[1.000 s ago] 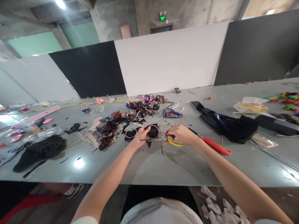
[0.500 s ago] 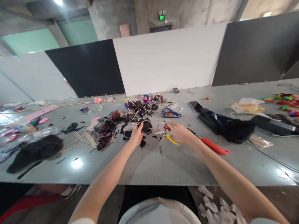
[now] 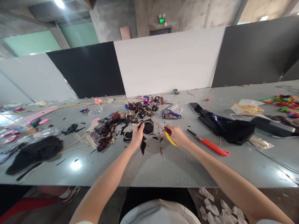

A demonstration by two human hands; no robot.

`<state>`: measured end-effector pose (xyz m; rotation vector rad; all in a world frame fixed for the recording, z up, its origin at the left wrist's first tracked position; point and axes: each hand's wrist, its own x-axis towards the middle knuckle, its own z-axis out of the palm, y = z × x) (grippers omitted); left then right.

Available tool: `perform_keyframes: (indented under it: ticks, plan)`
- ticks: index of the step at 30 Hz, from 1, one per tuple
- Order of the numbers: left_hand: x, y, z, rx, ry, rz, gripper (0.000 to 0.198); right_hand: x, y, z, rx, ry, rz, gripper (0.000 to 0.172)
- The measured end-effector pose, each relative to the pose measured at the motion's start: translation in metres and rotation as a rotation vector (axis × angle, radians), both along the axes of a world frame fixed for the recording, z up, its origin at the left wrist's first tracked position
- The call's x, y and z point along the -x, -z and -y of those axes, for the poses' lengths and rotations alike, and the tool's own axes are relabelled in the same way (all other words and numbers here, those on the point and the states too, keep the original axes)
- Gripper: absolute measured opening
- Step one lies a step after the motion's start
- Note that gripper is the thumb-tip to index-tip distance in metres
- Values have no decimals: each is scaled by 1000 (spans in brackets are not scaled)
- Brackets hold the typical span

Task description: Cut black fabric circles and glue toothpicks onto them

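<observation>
My left hand [image 3: 137, 135] is closed on the rim of a round hoop with black cloth [image 3: 148, 127] across it, tilted up off the table. My right hand [image 3: 177, 136] grips scissors [image 3: 172, 140] with yellow and red handles; their blades point up and left, close to the hoop's right edge. I cannot tell whether the blades touch the cloth. A second pale ring [image 3: 127, 134] lies left of my left hand. Black cloth scraps [image 3: 143, 148] are scattered below the hoop. Beyond it sits a pile of dark balls stuck with sticks [image 3: 140, 109].
A red-handled tool [image 3: 215, 147] with a dark blade lies right of my right hand. Behind are a blue glue gun [image 3: 171, 115] and a phone [image 3: 193, 108]. Black cloth [image 3: 229, 129] lies on the right, wooden sticks [image 3: 86, 140] and dark fabric [image 3: 35, 154] on the left.
My right hand has turned and shifted slightly left, so the scissor blades swing from pointing left to pointing up-left. The hoop has moved slightly right. More of the red-handled tool shows.
</observation>
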<state>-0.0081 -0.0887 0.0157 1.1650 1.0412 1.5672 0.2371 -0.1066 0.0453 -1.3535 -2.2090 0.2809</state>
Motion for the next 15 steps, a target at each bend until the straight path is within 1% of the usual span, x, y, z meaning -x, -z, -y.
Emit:
perform_keyframes:
  ticks: [2, 5, 10, 15]
  plan:
    - [2, -5, 5, -75, -22, -139, 50, 1, 1, 1, 22, -19, -25, 37]
    - [2, -13, 12, -195, -36, -276, 48, 1, 4, 0, 41, -25, -65, 40]
    - [2, -20, 21, -298, -48, -362, 43, 0, 5, 0, 62, -68, -101, 46]
    - [3, -21, 26, -355, -120, -416, 43, 1, 4, 3, 98, -125, -116, 49]
